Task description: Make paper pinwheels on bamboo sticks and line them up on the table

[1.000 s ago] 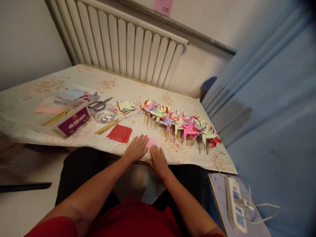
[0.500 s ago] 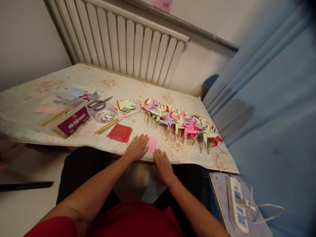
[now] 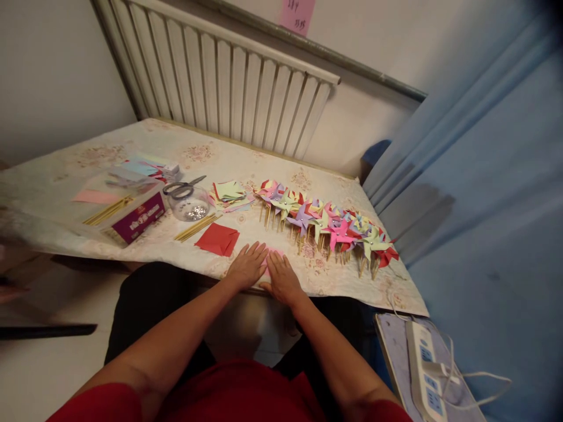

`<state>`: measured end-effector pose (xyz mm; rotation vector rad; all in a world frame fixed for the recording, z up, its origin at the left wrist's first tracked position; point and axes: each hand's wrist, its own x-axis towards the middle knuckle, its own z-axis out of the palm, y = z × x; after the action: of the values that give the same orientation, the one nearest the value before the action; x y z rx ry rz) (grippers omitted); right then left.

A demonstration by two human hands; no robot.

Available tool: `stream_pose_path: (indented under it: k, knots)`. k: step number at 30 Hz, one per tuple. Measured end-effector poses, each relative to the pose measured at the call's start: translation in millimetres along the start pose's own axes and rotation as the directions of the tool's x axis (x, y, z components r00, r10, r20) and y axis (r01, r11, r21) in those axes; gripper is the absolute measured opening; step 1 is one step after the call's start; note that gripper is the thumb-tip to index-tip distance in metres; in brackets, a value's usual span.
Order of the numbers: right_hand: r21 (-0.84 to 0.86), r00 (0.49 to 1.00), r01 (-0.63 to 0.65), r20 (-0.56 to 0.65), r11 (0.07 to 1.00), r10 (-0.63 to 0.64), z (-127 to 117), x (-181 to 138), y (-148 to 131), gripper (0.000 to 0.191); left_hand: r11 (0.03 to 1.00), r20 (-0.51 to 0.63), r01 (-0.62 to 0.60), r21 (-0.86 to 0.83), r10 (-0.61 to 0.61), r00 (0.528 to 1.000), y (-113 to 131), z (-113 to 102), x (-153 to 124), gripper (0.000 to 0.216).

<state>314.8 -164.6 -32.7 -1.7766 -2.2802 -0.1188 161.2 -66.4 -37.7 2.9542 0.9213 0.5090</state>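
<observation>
Both palms press a pink paper square [image 3: 265, 271] against the tabletop near its front edge. My left hand [image 3: 247, 265] lies flat on the paper's left side, fingers stretched out. Beside it, my right hand [image 3: 282, 278] rests flat over the right part, so most of the square is hidden. Left of the hands lie red paper squares [image 3: 217, 239] and a bundle of thin wooden sticks [image 3: 197, 227]. Several finished paper pinwheels [image 3: 338, 231] on sticks stand in rows to the right.
A clear bowl [image 3: 190, 208] of small shiny pieces has scissors [image 3: 182, 189] across its rim. Left of it stands a purple-labelled box [image 3: 138, 220]. Paper squares [image 3: 229, 193] are stacked behind. A power strip [image 3: 426, 369] with cables lies at lower right; a radiator [image 3: 229, 76] lines the wall.
My right hand has moved left and up onto the pink paper, covering much of it. My left hand stays in place. The view has shifted slightly.
</observation>
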Motion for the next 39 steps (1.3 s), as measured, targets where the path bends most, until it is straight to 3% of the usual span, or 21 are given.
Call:
stream_pose_path:
  k: [7, 17, 24, 30, 39]
  knots:
    - [-0.04, 1.0, 0.015, -0.005, 0.999, -0.016, 7, -3, 3, 0.086, 0.999, 0.03, -0.038, 0.036, 0.037, 0.999, -7, -8, -11, 0.052]
    - [-0.026, 1.0, -0.003, -0.014, 1.0, 0.002, 4, -2, 0, 0.082, 0.996, 0.019, -0.039, 0.077, 0.038, 0.999, -34, -12, -55, 0.058]
    - [-0.046, 1.0, 0.004, -0.019, 0.999, -0.005, 6, -2, 1, 0.083, 0.999, -0.076, -0.028, 0.029, 0.03, 0.997, -19, -14, -56, 0.062]
    - [-0.051, 1.0, -0.007, -0.016, 0.999, 0.006, 7, -3, 1, 0.082, 0.99, 0.02, -0.123, 0.073, 0.122, 0.992, -11, -13, -53, 0.053]
    - [-0.049, 1.0, -0.003, -0.03, 0.999, 0.001, 7, -2, 0, 0.079, 0.99, 0.027, -0.093, 0.103, 0.091, 0.995, -14, -15, -72, 0.051]
